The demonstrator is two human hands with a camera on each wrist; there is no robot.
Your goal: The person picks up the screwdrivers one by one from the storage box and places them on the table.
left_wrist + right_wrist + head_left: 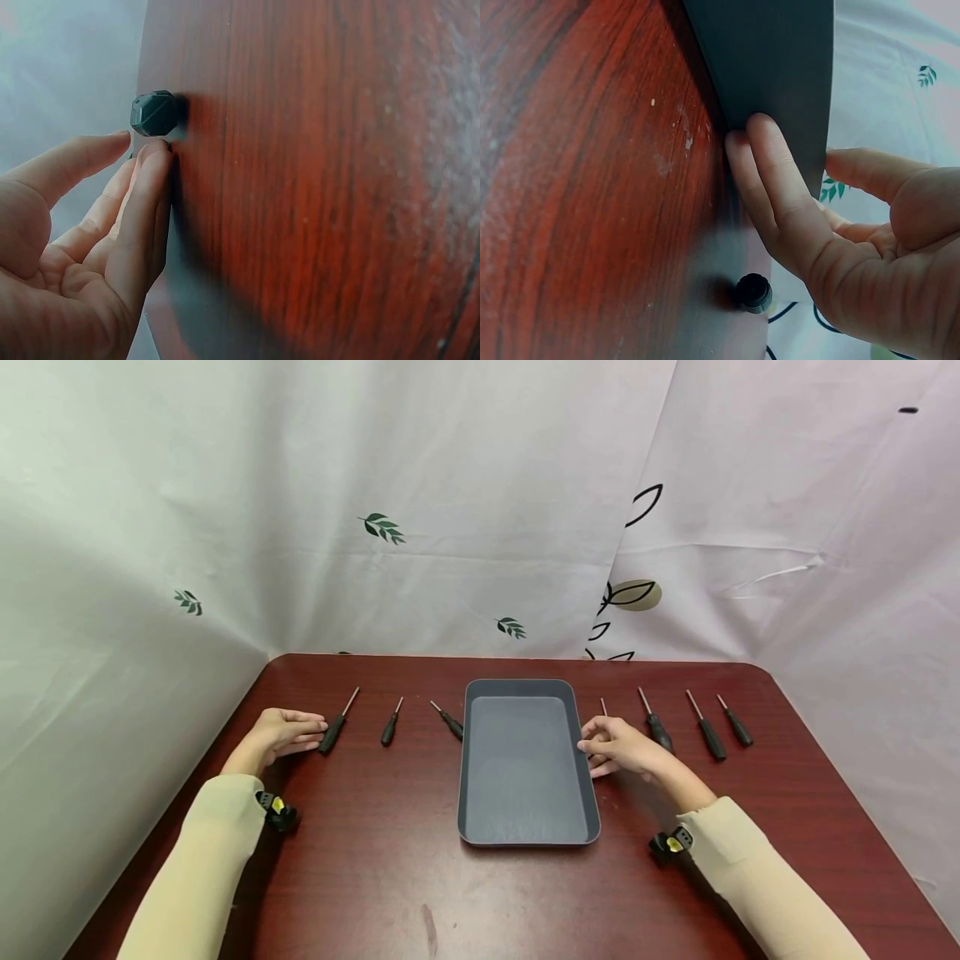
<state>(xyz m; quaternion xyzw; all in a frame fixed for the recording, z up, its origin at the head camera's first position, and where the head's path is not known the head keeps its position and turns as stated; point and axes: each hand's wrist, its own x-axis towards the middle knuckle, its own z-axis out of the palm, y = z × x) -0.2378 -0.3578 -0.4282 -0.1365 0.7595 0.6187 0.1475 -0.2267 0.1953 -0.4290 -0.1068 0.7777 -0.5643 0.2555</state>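
Note:
A grey rectangular tray (525, 839) lies on the table. My right hand (615, 747) is at its right side, thumb at the rim and two fingers (776, 161) against the outer wall. A screwdriver shaft (603, 706) shows behind that hand, which hides most of its handle. At the far left, my left hand (285, 732) is beside a black-handled screwdriver (332, 735). The left wrist view has the handle's end (156, 112) just past the thumb and fingertips, with no grip around it.
Left of the tray lie a small screwdriver (390, 729) and another (448, 720), its handle end meeting the tray's edge. To the right are several more, including a thick-handled one (658, 732), a longer one (711, 739) and a small one (740, 728). White cloth (450, 485) hangs behind.

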